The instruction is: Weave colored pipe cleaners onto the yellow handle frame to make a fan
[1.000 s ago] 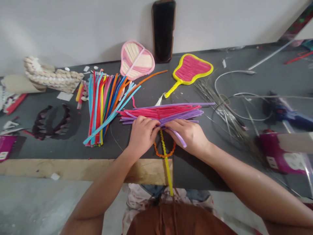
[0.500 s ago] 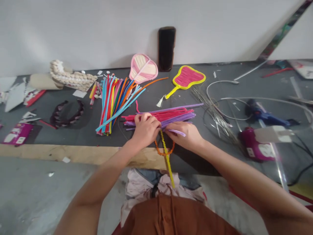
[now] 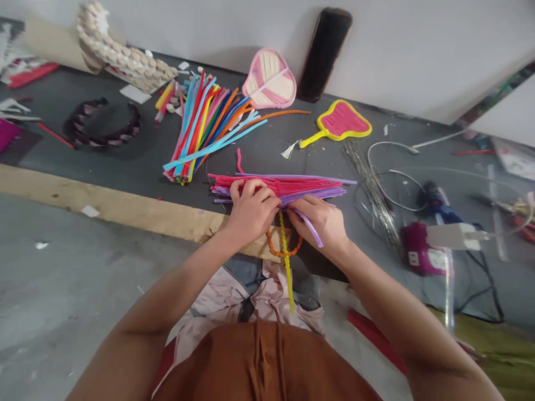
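Yellow stem point(image 3: 289, 278): upper pt bumpy, twisted; lower pt straight, fuzzy. Hangs past edge of table point(image 3: 137, 172), nr side of pink/purple bundle point(image 3: 307, 185). Crinkled orange loop point(image 3: 272, 248) crosses it approx. midway. L hand point(image 3: 254, 211) pinching yellow's top; R hand point(image 3: 321, 223) pinching purple stem point(image 3: 312, 229), end lying across fingers.

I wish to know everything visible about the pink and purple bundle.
The bundle consists of thin, fuzzy-looking strips, mostly pink on the far side and purple nearer, with uneven ends. It lies crosswise over the dark tabletop. The left hand and right hand pinch its near edge around the middle, hiding part of it.
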Tool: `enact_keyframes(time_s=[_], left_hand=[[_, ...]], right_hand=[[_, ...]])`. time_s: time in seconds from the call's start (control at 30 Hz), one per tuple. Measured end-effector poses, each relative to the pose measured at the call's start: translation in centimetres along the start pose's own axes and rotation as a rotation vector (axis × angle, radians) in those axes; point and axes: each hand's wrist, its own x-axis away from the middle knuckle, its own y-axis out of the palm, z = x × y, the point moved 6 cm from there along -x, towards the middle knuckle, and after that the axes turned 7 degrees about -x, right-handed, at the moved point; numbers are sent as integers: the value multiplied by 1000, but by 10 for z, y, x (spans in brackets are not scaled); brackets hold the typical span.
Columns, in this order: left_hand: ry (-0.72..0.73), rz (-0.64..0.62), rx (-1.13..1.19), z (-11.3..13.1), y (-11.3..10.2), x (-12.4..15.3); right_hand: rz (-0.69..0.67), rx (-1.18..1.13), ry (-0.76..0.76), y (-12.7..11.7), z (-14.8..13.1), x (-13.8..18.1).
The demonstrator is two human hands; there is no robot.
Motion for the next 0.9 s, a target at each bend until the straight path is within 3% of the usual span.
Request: enact_keyframes(time_s=[0.17, 0.47, 0.63, 0.9], left_hand=[[-5, 29, 30, 0, 2, -1], [-56, -24, 56, -2, -2, -1], [-46, -25, 84, -3, -3, -1], [-98, -14, 129, -5, -3, -4]], right_hand=[[40, -25, -43, 3, 0, 0], [129, 81, -336, -4, -14, -2], [78, -42, -288, 4, -11, -11], [109, -190, -207, 5, -4, -15]])
